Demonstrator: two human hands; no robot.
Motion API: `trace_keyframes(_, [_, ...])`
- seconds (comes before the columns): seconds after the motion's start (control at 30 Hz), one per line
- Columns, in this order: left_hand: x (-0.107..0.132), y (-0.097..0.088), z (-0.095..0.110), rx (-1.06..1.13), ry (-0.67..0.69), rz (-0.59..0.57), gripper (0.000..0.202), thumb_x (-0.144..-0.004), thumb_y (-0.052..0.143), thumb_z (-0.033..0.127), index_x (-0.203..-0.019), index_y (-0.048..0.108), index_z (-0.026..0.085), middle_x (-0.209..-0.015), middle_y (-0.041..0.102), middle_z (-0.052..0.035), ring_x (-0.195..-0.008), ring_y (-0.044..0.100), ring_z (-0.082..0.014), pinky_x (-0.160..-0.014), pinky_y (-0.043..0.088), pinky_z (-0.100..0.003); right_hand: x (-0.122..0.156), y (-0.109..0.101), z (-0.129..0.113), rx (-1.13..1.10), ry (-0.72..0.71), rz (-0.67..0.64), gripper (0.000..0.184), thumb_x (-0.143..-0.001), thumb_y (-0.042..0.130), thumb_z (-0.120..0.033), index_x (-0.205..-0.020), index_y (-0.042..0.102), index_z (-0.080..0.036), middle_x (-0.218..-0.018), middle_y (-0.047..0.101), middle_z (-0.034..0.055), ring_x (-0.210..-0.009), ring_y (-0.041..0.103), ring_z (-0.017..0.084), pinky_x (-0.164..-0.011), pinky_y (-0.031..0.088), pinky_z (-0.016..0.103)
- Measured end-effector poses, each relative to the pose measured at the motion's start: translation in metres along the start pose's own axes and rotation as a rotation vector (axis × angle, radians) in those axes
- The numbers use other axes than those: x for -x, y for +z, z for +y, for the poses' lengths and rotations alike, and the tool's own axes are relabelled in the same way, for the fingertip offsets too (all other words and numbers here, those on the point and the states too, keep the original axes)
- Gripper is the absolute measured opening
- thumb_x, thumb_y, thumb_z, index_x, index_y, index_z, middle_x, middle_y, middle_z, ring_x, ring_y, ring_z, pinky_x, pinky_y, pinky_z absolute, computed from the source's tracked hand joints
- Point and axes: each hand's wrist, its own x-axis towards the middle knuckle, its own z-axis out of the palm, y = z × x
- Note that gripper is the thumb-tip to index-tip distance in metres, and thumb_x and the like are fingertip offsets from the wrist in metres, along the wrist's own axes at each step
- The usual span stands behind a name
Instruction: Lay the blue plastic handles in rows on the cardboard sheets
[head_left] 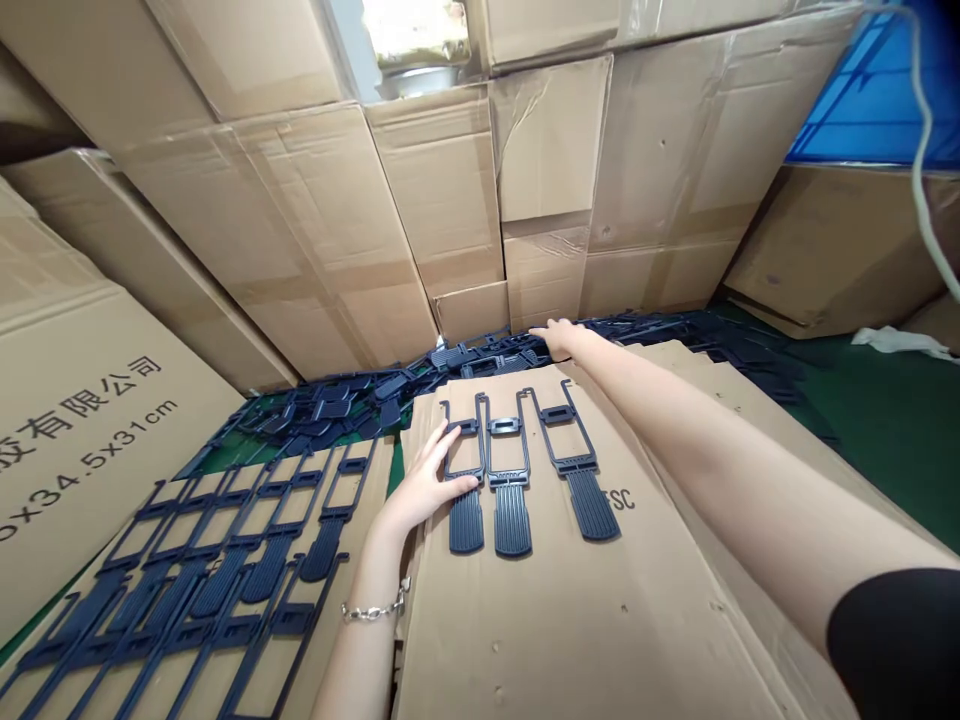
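Flat brown cardboard sheet (570, 620) nearest, both forearms across it. Wall of stacked brown cartons (300, 230) behind. Loose pile of dark blue plastic frame parts (375, 395) along its foot. Ordered row of the same parts (225, 570) at left. Three parts laid side by side (510, 470) on the sheet. Right hand (559, 338) palm-down on the pile's far end, fingers hidden: grip not determinable. Left hand (424, 485) open, fingers and thumb resting on the leftmost part (465, 480), not closed around it. Risk, judged: tangled pile pieces may drag neighbours if lifted; the outstretched forearm could knock the third part askew.
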Motion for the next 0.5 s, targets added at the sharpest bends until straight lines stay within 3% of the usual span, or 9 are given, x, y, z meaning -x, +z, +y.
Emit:
trace_keyframes(0.1, [0.000, 0.000, -0.003, 0.005, -0.002, -0.004, 0.082, -0.071, 0.056, 0.061, -0.138, 0.029, 0.022, -0.147, 0.008, -0.0049, -0.134, 0.007, -0.0253, -0.109, 0.012, -0.041, -0.024, 0.012, -0.016, -0.044, -0.013, -0.051, 0.076, -0.071, 0.065, -0.013, -0.136, 0.031, -0.031, -0.139, 0.022, 0.0107, -0.120, 0.032, 0.032, -0.091, 0.035, 0.048])
trace_keyframes(0.17, [0.000, 0.001, -0.006, 0.005, 0.009, -0.011, 0.081, -0.071, 0.056, 0.060, -0.138, 0.029, 0.023, -0.147, 0.007, -0.0050, -0.134, 0.007, -0.0256, -0.109, 0.012, -0.042, -0.031, 0.018, -0.024, -0.046, 0.005, -0.031, 0.069, -0.074, 0.063, -0.015, -0.135, 0.032, -0.025, -0.136, 0.026, 0.0128, -0.119, 0.032, 0.034, -0.093, 0.032, 0.054])
trace_keyframes(0.23, [0.000, 0.002, -0.007, 0.007, 0.013, -0.016, 0.080, -0.072, 0.057, 0.060, -0.138, 0.029, 0.024, -0.147, 0.007, -0.0050, -0.134, 0.006, -0.0257, -0.109, 0.012, -0.043, -0.035, 0.021, -0.027, -0.045, -0.004, 0.000, 0.061, -0.078, 0.061, -0.018, -0.133, 0.035, -0.018, -0.130, 0.034, 0.0139, -0.115, 0.036, 0.032, -0.091, 0.035, 0.052])
trace_keyframes(0.4, [-0.001, 0.002, -0.008, -0.002, 0.013, -0.014, 0.079, -0.073, 0.056, 0.060, -0.138, 0.029, 0.024, -0.147, 0.007, -0.0050, -0.134, 0.007, -0.0257, -0.109, 0.012, -0.043, -0.037, 0.023, -0.016, -0.047, -0.096, 0.113, 0.030, -0.090, 0.047, -0.020, -0.119, 0.048, -0.015, -0.114, 0.048, 0.0101, -0.103, 0.048, 0.023, -0.085, 0.043, 0.041])
trace_keyframes(0.5, [-0.001, 0.002, -0.007, -0.010, 0.013, -0.015, 0.079, -0.073, 0.054, 0.060, -0.138, 0.029, 0.024, -0.147, 0.007, -0.0049, -0.134, 0.007, -0.0247, -0.109, 0.012, -0.042, -0.035, 0.025, -0.004, -0.058, -0.122, 0.200, 0.028, -0.093, 0.039, -0.018, -0.118, 0.049, -0.015, -0.111, 0.048, 0.0112, -0.099, 0.050, 0.023, -0.083, 0.043, 0.042])
